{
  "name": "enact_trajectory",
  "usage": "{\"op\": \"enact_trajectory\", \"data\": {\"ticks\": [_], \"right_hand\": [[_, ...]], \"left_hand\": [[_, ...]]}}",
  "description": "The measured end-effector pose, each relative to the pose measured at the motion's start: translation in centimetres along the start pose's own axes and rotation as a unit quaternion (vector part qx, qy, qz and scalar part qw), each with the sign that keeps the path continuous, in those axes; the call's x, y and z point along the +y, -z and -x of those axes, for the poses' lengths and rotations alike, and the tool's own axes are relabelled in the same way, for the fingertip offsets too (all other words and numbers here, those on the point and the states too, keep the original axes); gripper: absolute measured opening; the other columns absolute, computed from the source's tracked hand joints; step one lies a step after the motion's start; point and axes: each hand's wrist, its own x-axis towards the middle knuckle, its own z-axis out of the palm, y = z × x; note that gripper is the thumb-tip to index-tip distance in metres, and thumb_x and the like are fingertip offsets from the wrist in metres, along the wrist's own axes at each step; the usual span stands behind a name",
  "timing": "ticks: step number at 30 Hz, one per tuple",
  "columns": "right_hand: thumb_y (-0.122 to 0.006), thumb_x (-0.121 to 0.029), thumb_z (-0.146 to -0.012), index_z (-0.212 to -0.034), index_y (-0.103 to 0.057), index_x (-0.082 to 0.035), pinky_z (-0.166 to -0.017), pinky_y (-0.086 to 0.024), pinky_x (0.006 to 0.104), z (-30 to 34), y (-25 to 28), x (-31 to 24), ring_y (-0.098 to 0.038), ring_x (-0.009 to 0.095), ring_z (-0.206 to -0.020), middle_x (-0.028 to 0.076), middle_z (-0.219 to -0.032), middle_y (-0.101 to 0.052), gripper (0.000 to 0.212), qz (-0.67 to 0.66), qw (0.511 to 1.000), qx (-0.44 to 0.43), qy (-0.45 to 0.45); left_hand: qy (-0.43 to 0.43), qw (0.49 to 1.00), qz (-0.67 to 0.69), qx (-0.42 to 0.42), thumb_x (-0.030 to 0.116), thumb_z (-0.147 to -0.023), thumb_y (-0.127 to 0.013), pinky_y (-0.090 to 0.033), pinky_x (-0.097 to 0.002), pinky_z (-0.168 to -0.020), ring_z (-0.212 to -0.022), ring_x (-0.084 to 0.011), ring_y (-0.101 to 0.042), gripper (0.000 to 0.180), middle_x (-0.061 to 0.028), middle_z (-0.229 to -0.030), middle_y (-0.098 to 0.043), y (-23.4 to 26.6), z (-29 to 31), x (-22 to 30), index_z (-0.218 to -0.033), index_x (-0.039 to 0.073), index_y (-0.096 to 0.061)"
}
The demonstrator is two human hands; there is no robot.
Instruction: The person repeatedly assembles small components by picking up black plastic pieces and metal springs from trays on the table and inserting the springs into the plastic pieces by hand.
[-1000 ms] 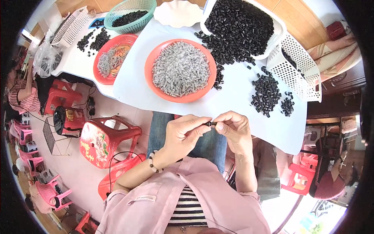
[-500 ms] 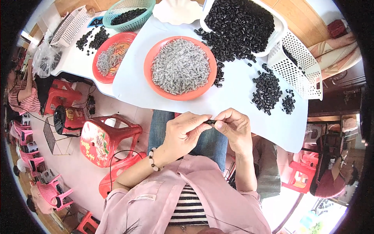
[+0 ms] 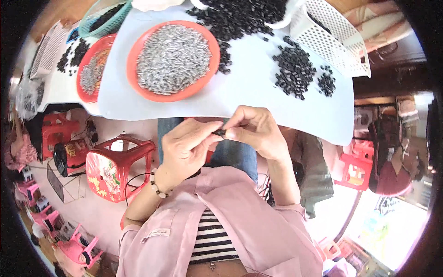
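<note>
"Black bead-like piece [image 3: 221, 133]: location, hold?"
"Frame centre; pinched by fingers of left hand [image 3: 184, 144] and right hand [image 3: 255, 131]."
"Changes?"
"Piece, bench [image 3: 249, 87] and orange bowl [image 3: 168, 98] higher, further left in frame; grip unchanged, so handling apparently continues."

Pink shirt [image 3: 182, 226], black-and-white striped top [image 3: 212, 237], blue jeans [image 3: 240, 158], beaded bracelet [image 3: 154, 185]

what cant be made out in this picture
All in the head view:
Small black piece: mostly covered by the left hand and right hand.
Silvery pieces in the red bowl: too small and blurred to count.
White scalloped dish: cut off by the top edge.
White basket: contents largely hidden by its near wall.
</note>
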Motion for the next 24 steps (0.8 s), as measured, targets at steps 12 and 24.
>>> {"op": "enact_trajectory", "data": {"ticks": [12, 24], "right_hand": [[-0.071, 0.006, -0.084, -0.081, -0.063, 0.002, -0.072, -0.054, 0.0236, 0.8, -0.2, 1.2, -0.064, 0.01, -0.077, 0.006, -0.081, -0.069, 0.009, 0.023, 0.997, 0.051, 0.056], [-0.068, 0.009, -0.081, -0.08, -0.063, 0.003, -0.072, -0.054, 0.024, 0.5, -0.4, 1.4, -0.065, 0.01, -0.079, 0.007, -0.081, -0.068, 0.008, 0.099, 0.993, 0.066, 0.006]], "left_hand": [[-0.008, 0.998, -0.024, -0.058, -0.005, -0.08, -0.073, -0.053, -0.0281, -0.064, -0.072, -0.0195, -0.064, 0.021, -0.0104, -0.086, -0.071, -0.5, -0.8, 0.1, -0.1, -0.001, -0.073], [0.012, 0.994, -0.082, -0.075, -0.015, -0.068, -0.063, -0.051, -0.0368, -0.065, -0.074, -0.0277, -0.062, 0.039, -0.0096, -0.088, -0.067, -0.7, 0.1, 0.2, -0.104, 0.0, -0.069]]}}
